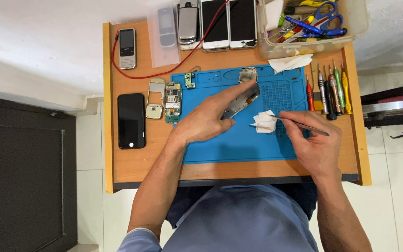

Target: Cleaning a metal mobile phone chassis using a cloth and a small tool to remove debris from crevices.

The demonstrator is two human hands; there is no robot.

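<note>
Head view
Worktop: small wooden worktop (131, 163) seen from above, with a raised lip along the left and right sides.
Room: pale tiled floor (397, 186) around it, white wall at the top, a dark panel at far left.
Mat: blue mat (239, 144) covers the middle and right of the worktop; its right part is a grid of small cells.
Edges: the near edge is bare wood just ahead of the person's lap; the near left corner is open.
Open room: the lower part of the mat, between the two forearms, is free.
Bin: clear plastic bin (355, 23) at the top right corner, holding scissors (325, 16), blue-handled tools and a white wad.
Screwdrivers: a row of screwdrivers (330, 91) lies just right of the mat.
Phones: a black phone (131, 120) at left; more phones in a row along the far edge.
Board: a circuit board (173, 101) beside a bare frame, left of the mat.
Left hand: left hand (206, 119) over the mat centre, fingers pinching a silver housing (243, 100), held tilted.
Right hand: right hand (313, 140), fingers pressed on tweezers (304, 125) whose tips grip a white wipe (264, 122) near the housing.
</note>
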